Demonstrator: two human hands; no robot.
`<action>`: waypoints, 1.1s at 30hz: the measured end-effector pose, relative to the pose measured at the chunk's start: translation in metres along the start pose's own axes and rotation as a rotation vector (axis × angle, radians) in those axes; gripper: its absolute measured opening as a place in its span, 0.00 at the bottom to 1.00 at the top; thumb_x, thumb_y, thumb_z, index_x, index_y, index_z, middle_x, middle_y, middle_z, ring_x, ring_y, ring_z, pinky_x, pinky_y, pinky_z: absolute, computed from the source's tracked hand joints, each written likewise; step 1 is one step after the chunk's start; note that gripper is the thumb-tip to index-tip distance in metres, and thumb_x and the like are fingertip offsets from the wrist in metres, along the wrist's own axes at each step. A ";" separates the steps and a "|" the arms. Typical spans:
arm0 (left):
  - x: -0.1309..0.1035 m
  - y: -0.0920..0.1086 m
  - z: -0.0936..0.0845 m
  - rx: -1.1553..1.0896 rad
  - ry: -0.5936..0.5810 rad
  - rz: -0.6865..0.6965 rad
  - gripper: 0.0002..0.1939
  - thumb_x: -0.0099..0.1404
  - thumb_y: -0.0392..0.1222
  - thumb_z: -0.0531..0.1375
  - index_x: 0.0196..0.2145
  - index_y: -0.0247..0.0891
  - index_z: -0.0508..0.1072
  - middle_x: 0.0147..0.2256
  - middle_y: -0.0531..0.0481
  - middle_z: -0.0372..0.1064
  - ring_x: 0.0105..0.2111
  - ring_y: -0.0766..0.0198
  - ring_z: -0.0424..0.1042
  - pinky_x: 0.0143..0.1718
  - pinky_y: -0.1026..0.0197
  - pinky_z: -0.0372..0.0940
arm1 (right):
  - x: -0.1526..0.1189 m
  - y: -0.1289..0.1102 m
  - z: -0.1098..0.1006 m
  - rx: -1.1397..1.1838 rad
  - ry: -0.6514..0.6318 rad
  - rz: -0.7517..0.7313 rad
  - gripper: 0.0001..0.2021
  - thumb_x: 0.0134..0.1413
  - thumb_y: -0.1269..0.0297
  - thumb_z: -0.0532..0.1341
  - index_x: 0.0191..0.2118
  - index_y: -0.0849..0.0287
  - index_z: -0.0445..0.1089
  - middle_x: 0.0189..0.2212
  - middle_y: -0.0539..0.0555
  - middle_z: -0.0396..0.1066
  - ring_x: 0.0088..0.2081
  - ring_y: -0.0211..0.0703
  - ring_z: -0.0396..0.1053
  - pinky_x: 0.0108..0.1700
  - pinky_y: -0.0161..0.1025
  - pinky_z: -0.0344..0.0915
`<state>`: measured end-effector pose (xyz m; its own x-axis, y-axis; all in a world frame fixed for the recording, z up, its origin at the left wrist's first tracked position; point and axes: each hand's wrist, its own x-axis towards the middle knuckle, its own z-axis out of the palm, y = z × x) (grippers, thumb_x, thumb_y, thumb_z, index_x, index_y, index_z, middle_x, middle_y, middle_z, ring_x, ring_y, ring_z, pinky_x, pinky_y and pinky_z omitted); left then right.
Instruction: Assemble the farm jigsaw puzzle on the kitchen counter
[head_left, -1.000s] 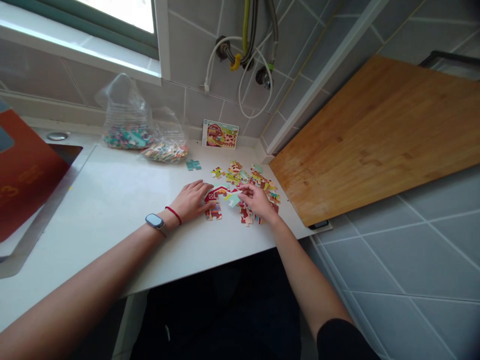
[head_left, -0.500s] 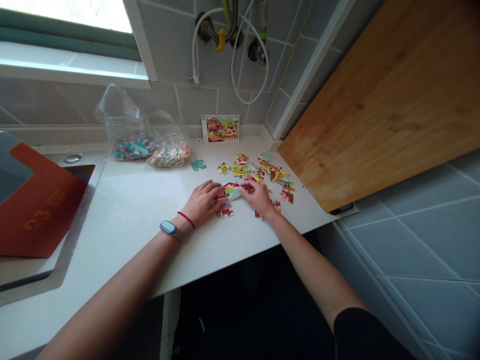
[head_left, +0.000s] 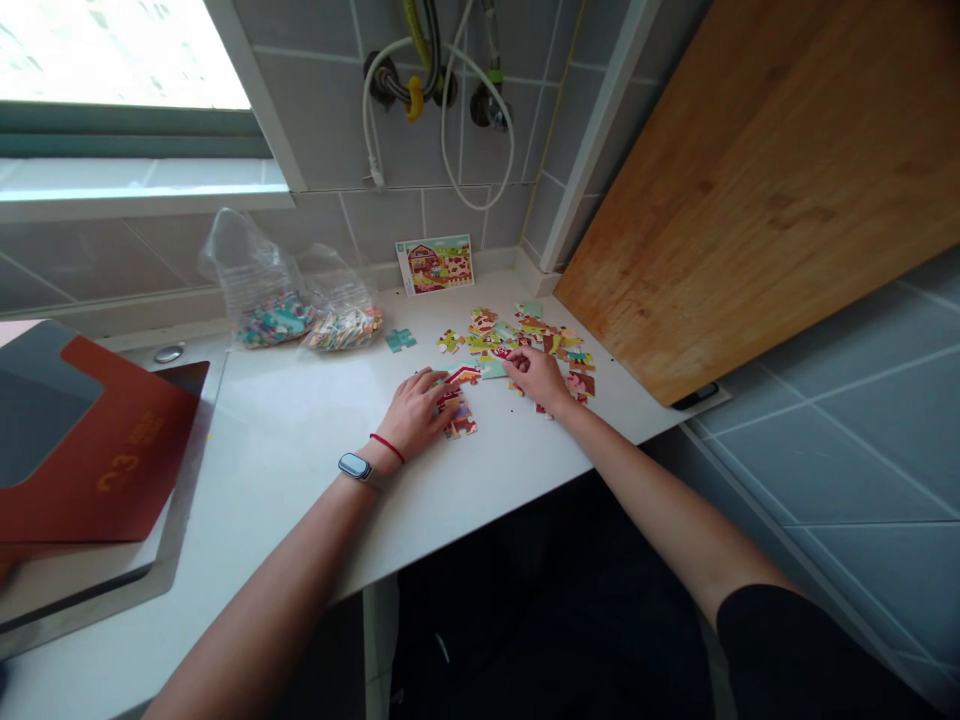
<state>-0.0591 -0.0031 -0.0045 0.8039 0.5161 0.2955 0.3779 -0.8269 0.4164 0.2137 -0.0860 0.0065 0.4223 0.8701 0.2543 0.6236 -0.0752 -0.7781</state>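
Observation:
My left hand [head_left: 417, 412] lies flat with its fingers spread over the left edge of a few joined jigsaw pieces [head_left: 461, 414] showing a red roof and a barn. My right hand [head_left: 541, 380] has thumb and fingers pinched together at the right end of a pale green puzzle piece [head_left: 492, 369]. A red puzzle piece [head_left: 501, 352] touches or nearly touches those fingertips, which partly hide the contact. Behind and right of this hand spreads a group of loose puzzle pieces [head_left: 484, 343], mostly yellow-green, brown and red.
A farm picture card [head_left: 436, 265] leans on the back wall. Left of it stand two clear bags of puzzle pieces [head_left: 274, 318], with a lone teal piece [head_left: 400, 340] nearby. An orange-red folder [head_left: 112, 440] lies over the sink at left. A wooden board [head_left: 750, 200] slants on the right.
My right hand has moved right, away from the joined pieces, and the pale green piece has shifted right with it. My left hand stays on the joined pieces. The view has tilted slightly.

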 end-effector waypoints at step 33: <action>0.000 0.003 -0.003 0.015 -0.009 0.005 0.18 0.77 0.52 0.57 0.58 0.43 0.75 0.62 0.43 0.70 0.64 0.47 0.65 0.66 0.41 0.62 | 0.027 -0.026 -0.012 -0.192 -0.448 -0.298 0.23 0.50 0.61 0.75 0.54 0.54 0.81 0.54 0.59 0.79 0.56 0.59 0.75 0.61 0.53 0.69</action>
<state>-0.0592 -0.0045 -0.0005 0.8097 0.5100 0.2901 0.3808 -0.8329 0.4015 0.2166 -0.0662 0.0403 -0.0845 0.9856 0.1462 0.7992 0.1547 -0.5809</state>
